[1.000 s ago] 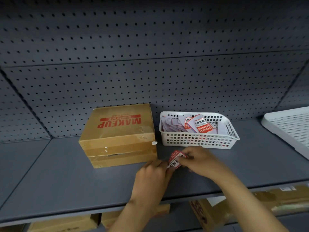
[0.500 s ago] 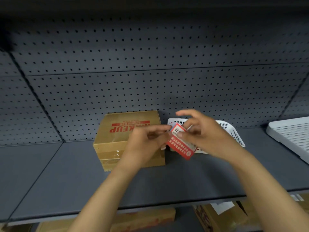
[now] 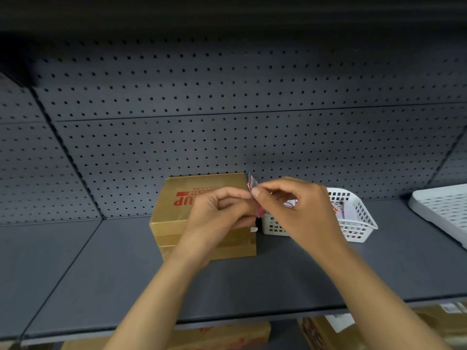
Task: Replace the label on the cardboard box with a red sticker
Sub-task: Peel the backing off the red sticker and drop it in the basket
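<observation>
You are holding a small red-and-white paper sticker point(image 3: 253, 195) edge-on above the dark grey metal shelf point(image 3: 126, 274), just off the top right corner of the brown cardboard box with red lettering point(image 3: 202, 188). Your left hand point(image 3: 222, 213) and your right hand point(image 3: 295, 210) are both pinching it, fingers point(image 3: 256, 192) closed narrow on its edge. A white plastic mesh basket point(image 3: 358, 223) is sitting right of the box.
</observation>
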{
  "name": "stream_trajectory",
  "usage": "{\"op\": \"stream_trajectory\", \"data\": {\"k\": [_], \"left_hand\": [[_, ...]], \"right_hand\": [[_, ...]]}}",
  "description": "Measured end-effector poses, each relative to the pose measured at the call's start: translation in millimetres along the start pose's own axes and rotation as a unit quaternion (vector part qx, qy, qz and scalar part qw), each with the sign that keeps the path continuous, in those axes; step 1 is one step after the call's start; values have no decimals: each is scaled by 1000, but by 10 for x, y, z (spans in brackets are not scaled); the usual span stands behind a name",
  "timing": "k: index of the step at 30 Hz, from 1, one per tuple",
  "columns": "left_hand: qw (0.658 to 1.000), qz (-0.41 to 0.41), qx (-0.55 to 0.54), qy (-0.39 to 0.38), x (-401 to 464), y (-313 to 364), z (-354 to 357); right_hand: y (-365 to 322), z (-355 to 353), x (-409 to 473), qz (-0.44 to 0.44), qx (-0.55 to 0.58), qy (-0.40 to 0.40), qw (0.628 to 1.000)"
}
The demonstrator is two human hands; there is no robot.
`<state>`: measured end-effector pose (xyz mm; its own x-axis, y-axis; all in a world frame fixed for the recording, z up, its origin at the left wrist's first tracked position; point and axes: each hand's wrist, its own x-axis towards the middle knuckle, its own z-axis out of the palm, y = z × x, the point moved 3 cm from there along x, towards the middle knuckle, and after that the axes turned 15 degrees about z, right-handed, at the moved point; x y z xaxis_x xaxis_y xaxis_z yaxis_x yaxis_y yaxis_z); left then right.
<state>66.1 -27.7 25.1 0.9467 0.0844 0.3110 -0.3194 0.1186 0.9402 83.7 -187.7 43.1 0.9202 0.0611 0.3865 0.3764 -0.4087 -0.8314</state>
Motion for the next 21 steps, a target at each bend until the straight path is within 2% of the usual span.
{"op": "stream_trajectory", "data": {"k": [5,8,16,21], "left_hand": [[991,77,109,-21,40,1,-5],[987,97,125,-25,50,44,-13],[992,40,88,-76,62,72,-103],[991,36,64,-108,71,46,-135]], "right_hand": [[-70,-8,-11,-40,-7,31,999],[-92,-8,0,-89,-39,40,995],[-13,-39,66,-58,4,-51,997],[24,-11,109,-37,11,-92,995]]}}
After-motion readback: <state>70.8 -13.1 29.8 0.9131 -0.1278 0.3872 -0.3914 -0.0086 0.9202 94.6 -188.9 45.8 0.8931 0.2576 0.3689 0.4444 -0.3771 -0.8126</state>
